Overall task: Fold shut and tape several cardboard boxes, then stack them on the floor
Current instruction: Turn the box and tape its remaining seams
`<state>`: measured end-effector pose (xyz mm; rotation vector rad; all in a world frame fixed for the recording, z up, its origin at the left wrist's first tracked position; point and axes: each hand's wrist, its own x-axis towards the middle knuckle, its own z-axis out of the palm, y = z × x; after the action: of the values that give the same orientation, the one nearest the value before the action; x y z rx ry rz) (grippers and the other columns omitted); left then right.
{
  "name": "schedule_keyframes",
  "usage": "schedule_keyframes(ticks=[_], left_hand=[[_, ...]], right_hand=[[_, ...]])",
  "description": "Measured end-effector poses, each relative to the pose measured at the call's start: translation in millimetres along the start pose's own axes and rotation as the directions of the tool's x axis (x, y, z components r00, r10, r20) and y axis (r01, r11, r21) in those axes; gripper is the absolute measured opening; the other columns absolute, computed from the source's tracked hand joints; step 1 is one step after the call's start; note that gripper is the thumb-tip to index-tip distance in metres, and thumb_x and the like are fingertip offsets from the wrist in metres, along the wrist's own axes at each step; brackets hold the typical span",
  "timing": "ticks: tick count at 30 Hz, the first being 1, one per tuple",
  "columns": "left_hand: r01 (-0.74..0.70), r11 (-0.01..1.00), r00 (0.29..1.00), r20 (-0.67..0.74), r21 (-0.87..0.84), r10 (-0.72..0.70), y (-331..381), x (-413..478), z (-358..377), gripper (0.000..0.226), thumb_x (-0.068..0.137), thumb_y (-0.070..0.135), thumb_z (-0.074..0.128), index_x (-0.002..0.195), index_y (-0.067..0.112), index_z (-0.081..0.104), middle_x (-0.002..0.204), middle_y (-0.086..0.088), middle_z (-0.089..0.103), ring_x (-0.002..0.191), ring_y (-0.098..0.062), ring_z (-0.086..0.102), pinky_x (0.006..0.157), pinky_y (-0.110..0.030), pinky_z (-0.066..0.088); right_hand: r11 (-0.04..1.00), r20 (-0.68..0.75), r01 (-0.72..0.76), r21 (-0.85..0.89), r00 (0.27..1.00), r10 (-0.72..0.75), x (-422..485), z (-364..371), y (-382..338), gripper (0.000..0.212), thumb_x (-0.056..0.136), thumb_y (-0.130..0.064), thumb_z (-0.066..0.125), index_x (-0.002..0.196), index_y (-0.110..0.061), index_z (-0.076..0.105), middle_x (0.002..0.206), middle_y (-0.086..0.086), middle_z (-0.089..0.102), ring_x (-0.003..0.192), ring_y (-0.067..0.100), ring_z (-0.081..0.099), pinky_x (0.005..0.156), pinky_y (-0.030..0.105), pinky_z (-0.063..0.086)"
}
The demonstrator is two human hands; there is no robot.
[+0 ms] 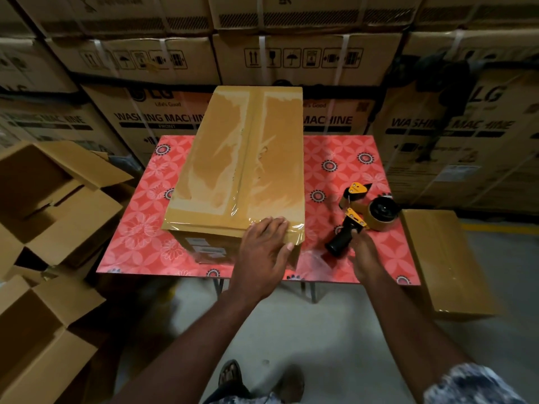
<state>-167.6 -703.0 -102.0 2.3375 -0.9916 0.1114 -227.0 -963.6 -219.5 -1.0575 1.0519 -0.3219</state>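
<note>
1. Long brown cardboard box [242,158]: flaps closed, with clear tape running along the top seam and over the near edge. It is standing in the middle of the red flower-patterned tabletop [350,158] and stretching toward 12 o'clock.
2. Left hand [264,252]: it is lying flat with fingers spread, pressing the tape down at the 5 o'clock corner of the box top.
3. Yellow-and-black tape dispenser [364,211] with a brown roll: it is resting on the tabletop at 4 o'clock, near the box but apart from it.
4. Right hand [366,259]: its fingers are curling round the dispenser's black handle.
5. Open brown cardboard boxes [43,199]: they are sitting on the floor from 8 to 9 o'clock, flaps up.
6. Sealed brown cardboard box [446,258]: it is lying on the grey floor [335,330] at 3 o'clock, just beside the tabletop.
7. Strapped printed cartons [306,56]: they are standing stacked at 12 o'clock.
</note>
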Motion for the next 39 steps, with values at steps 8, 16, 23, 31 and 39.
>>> schedule_keyframes(ticks=[8,16,23,31,39], left_hand=[[0.000,0.999,0.997,0.071,0.047,-0.003,22.6,9.5,17.6,0.059,0.103,0.049,0.033,0.154,0.020,0.041,0.159,0.002,0.040,0.149,-0.018,0.028,0.123,-0.041,0.018],[-0.007,0.998,0.996,0.091,0.058,0.001,22.8,11.3,16.5,0.063,0.102,0.051,0.030,0.154,0.018,0.040,0.160,0.001,0.040,0.150,-0.019,0.027,0.123,-0.043,0.021],[-0.016,0.997,0.994,0.110,0.070,0.009,21.3,11.3,14.9,0.064,0.102,0.052,0.028,0.156,0.020,0.036,0.162,0.002,0.035,0.152,-0.017,0.023,0.124,-0.040,0.016],[0.041,0.999,0.993,0.105,0.022,-0.043,17.3,30.2,-8.3,0.046,0.103,0.048,0.040,0.140,0.029,0.059,0.141,0.007,0.061,0.131,-0.014,0.053,0.109,-0.039,0.041],[-0.115,0.978,0.993,-0.019,0.173,0.120,10.9,45.9,-11.1,0.026,0.097,0.038,0.064,0.120,0.032,0.073,0.107,0.005,0.075,0.088,-0.019,0.062,0.067,-0.031,0.049]], right_hand=[[0.961,0.421,0.254,0.110,0.864,-0.277,-77.2,41.4,-22.2,0.059,0.100,-0.048,0.050,0.153,-0.023,0.043,0.154,-0.002,0.049,0.138,0.015,0.050,0.109,0.040,0.045],[0.898,0.309,0.440,0.012,0.853,-0.422,-100.6,65.9,-12.8,0.045,0.107,-0.025,0.046,0.145,0.000,0.050,0.138,0.018,0.062,0.121,0.016,0.061,0.103,0.033,0.049],[0.605,0.370,0.725,-0.329,0.688,-0.624,-98.8,50.5,-12.6,0.044,0.106,-0.016,0.049,0.150,-0.009,0.049,0.127,-0.011,0.066,0.110,-0.014,0.060,0.093,0.015,0.048],[0.748,0.479,0.639,-0.178,0.721,-0.501,-102.6,29.6,-44.9,0.060,0.095,0.002,0.064,0.149,-0.018,0.046,0.146,-0.012,0.052,0.136,0.004,0.050,0.114,0.036,0.044],[0.319,0.628,0.890,-0.326,0.456,-0.631,-100.8,41.9,-61.0,0.036,0.099,-0.022,0.062,0.133,-0.009,0.066,0.141,0.005,0.060,0.135,0.010,0.053,0.115,0.034,0.043]])
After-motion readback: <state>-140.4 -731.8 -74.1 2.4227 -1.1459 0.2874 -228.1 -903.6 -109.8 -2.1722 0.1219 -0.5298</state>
